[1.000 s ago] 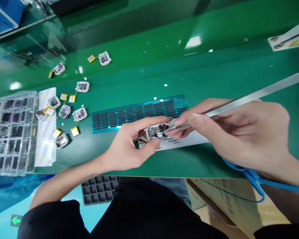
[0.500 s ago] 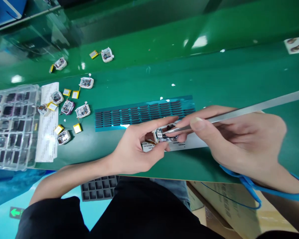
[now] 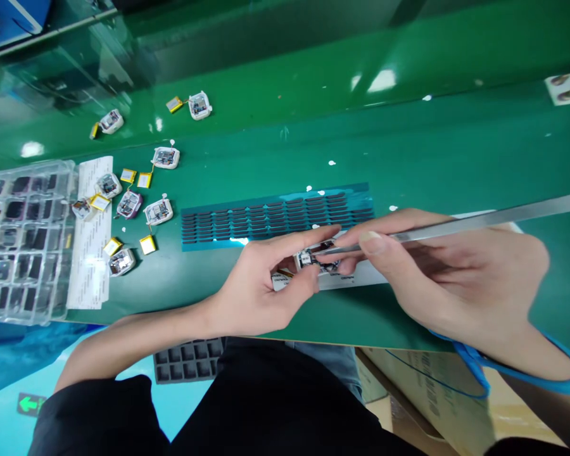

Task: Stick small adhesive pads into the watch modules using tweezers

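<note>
My left hand [image 3: 261, 285] pinches a small white-framed electronic module [image 3: 312, 256] between thumb and fingers, just above the green table's near edge. My right hand [image 3: 451, 275] grips long metal tweezers [image 3: 456, 225], whose tips rest on the top of the module. A blue sheet of small dark pads [image 3: 275, 215] lies right behind both hands. A white label strip [image 3: 361, 275] lies under the module.
Several similar modules with yellow batteries [image 3: 133, 202] lie scattered at the left. A clear plastic compartment tray [image 3: 23, 240] sits at the far left, beside a white paper strip [image 3: 91, 234]. A dark grid tray [image 3: 187, 358] shows below the table edge. A blue strap [image 3: 484, 367] circles my right wrist.
The view shifted slightly. My left hand turned the module a little and the tweezers flattened toward horizontal, tips still on the module.
</note>
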